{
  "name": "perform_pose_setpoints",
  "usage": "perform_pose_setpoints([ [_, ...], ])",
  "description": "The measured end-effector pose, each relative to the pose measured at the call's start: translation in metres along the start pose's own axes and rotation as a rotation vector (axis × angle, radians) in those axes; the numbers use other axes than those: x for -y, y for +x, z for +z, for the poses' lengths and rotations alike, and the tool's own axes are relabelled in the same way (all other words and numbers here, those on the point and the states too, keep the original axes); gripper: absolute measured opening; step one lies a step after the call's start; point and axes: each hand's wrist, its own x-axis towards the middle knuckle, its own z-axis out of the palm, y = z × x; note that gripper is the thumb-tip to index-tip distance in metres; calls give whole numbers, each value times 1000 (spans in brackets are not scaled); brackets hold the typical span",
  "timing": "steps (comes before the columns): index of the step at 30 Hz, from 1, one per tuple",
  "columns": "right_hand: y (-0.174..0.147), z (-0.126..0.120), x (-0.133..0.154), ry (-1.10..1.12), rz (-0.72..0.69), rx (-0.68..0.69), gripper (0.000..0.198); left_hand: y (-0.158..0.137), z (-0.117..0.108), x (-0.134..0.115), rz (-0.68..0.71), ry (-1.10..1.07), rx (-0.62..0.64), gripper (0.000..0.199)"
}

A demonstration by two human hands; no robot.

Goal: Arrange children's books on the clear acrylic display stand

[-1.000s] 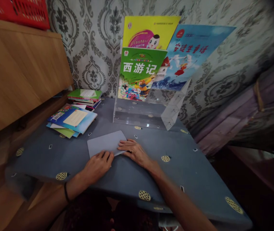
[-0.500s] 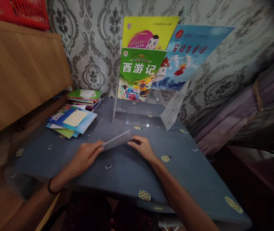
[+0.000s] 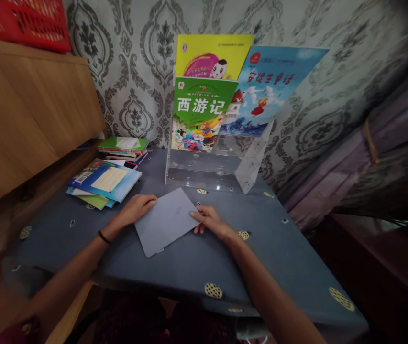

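Note:
A thin grey notebook (image 3: 168, 222) with a small dark mark near its middle lies face up, or nearly so, low over the table in front of me. At its upper left edge, my left hand (image 3: 136, 209) is closed, fingers pressed on the rim. My right hand (image 3: 211, 222) pinches the right corner, thumb on top and fingers underneath. Behind it stands a clear acrylic book rack (image 3: 248, 167). The rack carries a green book (image 3: 204, 117), a yellow book (image 3: 211, 52) and a blue book (image 3: 275, 91).
On the left of the table (image 3: 279, 267) lies a loose pile of books topped by a blue one (image 3: 106, 179). A second stack (image 3: 123, 143) sits behind it. A wooden cabinet (image 3: 38, 110) with a red basket (image 3: 38, 26) borders the left; a curtain (image 3: 347, 157) hangs right.
The notebook has gone from being tilted edge-on to lying broad side up. My left hand has shifted to its upper left edge, and my right hand has moved slightly down. The view has shifted slightly.

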Motion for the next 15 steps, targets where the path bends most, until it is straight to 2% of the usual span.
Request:
perform_pose_setpoints([
  [3,4,1,-5,-90,26,-42,48,-8,25,0,-18,246,-114,29],
  [6,5,0,-5,-246,74,-116,42,-14,38,-7,58,401,-166,27],
  [10,0,-1,4,-797,70,-341,32,-16,46,-9,129,433,-165,31],
  [13,-1,7,11,-1149,-16,-472,19,-17,50,-4,141,418,-181,33],
  [15,3,18,13,-1213,-166,-420,17,-18,53,-1,149,406,-199,36],
])
